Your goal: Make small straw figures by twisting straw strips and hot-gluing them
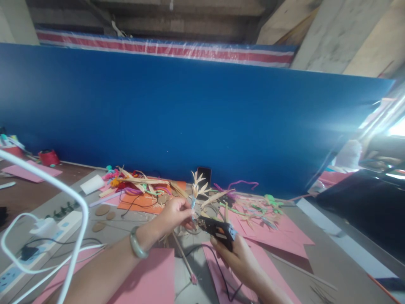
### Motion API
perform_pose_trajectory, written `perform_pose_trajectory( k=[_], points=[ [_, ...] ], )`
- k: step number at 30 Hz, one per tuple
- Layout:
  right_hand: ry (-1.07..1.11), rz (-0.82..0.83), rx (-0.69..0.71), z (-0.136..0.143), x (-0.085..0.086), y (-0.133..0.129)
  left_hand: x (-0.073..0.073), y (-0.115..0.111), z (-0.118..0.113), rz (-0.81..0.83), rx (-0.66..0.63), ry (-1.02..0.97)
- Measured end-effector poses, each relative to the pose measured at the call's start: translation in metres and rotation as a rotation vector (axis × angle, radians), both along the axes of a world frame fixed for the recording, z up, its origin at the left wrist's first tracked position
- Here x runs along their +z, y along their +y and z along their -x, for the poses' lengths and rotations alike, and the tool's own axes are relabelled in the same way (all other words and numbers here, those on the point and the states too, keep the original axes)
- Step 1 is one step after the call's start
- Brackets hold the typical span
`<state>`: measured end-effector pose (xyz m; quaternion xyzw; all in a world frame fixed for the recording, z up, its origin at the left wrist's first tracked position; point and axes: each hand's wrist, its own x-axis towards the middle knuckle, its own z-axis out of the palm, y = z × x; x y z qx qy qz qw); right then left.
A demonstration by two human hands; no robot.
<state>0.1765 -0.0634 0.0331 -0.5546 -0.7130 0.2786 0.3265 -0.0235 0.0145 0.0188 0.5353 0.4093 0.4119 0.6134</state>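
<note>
Between the thumb and fingers of my left hand [179, 213] is a husk flower [198, 185] with pale, pointed petals, standing upright. Its lower part is pale blue. A green bangle circles my left wrist. My right hand [232, 253] grips a black glue gun [218, 230] with a cord, its nozzle end pointing left, close to the flower's base. Whether the nozzle touches the flower I cannot tell. Below my left hand a thin stick [183, 255] with a pink end slants down; its upper end is hidden.
Husk strips and coloured wires lie on orange sheets [131, 204]. Pink paper [148, 276] covers parts of the table. A phone [204, 175] leans on the blue panel [190, 114]. At left are a power strip [68, 223] and a white cable [77, 198]; round brown discs [101, 210] lie nearby.
</note>
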Motion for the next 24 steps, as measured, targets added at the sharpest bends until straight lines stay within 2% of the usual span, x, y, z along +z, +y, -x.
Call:
perform_pose_trajectory(
  k=[11, 24],
  points=[
    [-0.023, 0.044, -0.009, -0.0015, -0.0081, 0.0025, 0.0023, -0.0036, -0.0007, -0.037, -0.016, 0.021],
    [-0.021, 0.038, -0.007, -0.0007, -0.0061, 0.0029, 0.004, -0.0042, -0.0006, -0.026, -0.014, 0.015]
  ],
)
